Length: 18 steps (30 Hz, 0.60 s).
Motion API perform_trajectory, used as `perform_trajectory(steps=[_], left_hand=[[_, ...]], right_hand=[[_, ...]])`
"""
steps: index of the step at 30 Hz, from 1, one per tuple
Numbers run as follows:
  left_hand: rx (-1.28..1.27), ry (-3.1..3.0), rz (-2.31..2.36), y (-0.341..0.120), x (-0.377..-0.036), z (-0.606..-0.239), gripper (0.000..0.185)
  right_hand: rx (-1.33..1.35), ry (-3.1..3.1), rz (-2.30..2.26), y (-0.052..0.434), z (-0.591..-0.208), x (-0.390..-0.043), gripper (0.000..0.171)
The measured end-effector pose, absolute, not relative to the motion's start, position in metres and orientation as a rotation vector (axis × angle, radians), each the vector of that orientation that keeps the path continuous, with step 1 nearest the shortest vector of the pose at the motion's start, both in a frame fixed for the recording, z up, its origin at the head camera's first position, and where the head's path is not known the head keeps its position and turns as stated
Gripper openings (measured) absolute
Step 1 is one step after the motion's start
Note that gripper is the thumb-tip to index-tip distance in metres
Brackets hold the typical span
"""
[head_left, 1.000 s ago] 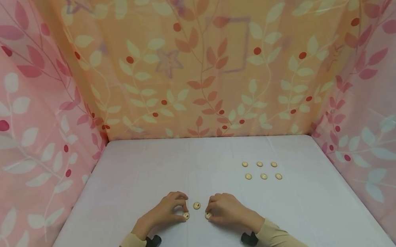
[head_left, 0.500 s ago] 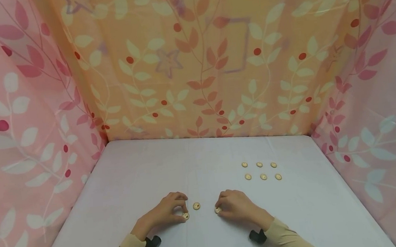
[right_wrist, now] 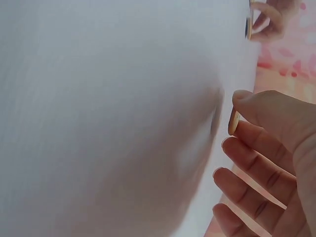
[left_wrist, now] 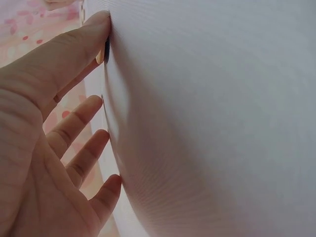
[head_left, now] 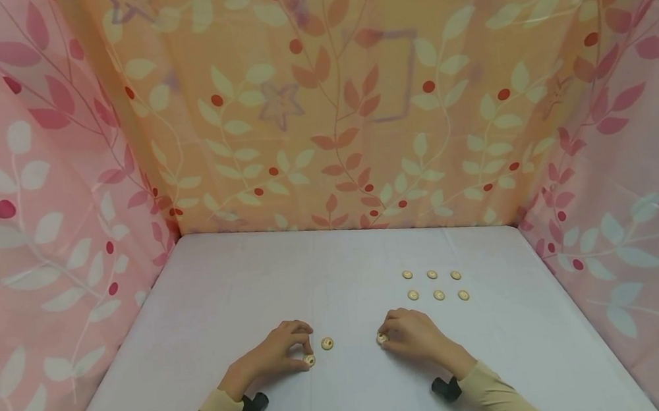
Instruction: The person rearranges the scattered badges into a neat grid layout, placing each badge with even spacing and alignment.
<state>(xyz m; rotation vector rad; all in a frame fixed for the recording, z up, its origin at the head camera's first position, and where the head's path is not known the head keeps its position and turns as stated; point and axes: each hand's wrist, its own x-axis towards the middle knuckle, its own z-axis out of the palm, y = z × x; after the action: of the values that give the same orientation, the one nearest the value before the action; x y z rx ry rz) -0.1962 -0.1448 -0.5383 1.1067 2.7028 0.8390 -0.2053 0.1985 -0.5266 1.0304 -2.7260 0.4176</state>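
Small round wooden discs with dark marks lie on the white table. My left hand [head_left: 278, 349] pinches one wooden disc [head_left: 309, 361] between thumb and forefinger, down on the tabletop; only its edge shows in the left wrist view, and the other fingertips lie at the cloth. My right hand [head_left: 418, 337] pinches a second disc [right_wrist: 234, 122] by its edges. In the right wrist view that disc is tilted and held just off the surface, over its shadow. Between the hands, nearer the left, a third disc [head_left: 327, 343] lies flat and untouched.
Several similar discs [head_left: 432, 275] lie in two rows at the right rear of the white table [head_left: 264, 271]. Patterned pink and orange curtains [head_left: 331, 99] enclose the back and both sides. Each wrist carries a black camera [head_left: 446, 389].
My right hand has moved right and slightly away from me, carrying its disc away from the middle disc. The left hand has stayed in place, pinching its own disc.
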Motion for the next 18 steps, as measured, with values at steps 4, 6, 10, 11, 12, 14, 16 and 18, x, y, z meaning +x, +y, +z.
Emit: perform_trajectory(steps=[4,6,10,11,12,14,16,18], left_hand=[[1.088,2.699,0.848,-0.145,-0.197,-0.539,0.019],[1.074,2.697,0.851,-0.145,-0.197,-0.539,0.019],[1.082,2.7,0.851,-0.145,-0.198,-0.54,0.019],[1.084,2.7,0.854,-0.145,-0.198,-0.54,0.019],[1.089,2.701,0.856,-0.145,-0.198,-0.54,0.019],[1.092,2.699,0.866,-0.145,-0.198,-0.541,0.019],[1.086,2.698,0.862,-0.145,-0.198,-0.541,0.019],[1.072,2.696,0.854,-0.145,-0.198,-0.542,0.019]], right_hand=[[1.005,-2.716,0.415,0.208,-0.526,-0.208,0.014],[0.981,-2.72,0.418,0.213,-0.525,-0.209,0.014],[0.916,-2.733,0.422,0.224,-0.526,-0.212,0.015],[0.9,-2.739,0.421,0.226,-0.526,-0.213,0.014],[0.884,-2.743,0.417,0.229,-0.527,-0.214,0.014],[0.853,-2.754,0.411,0.235,-0.528,-0.216,0.014],[0.824,-2.765,0.388,0.24,-0.529,-0.217,0.014],[0.8,-2.775,0.372,0.245,-0.53,-0.218,0.014]])
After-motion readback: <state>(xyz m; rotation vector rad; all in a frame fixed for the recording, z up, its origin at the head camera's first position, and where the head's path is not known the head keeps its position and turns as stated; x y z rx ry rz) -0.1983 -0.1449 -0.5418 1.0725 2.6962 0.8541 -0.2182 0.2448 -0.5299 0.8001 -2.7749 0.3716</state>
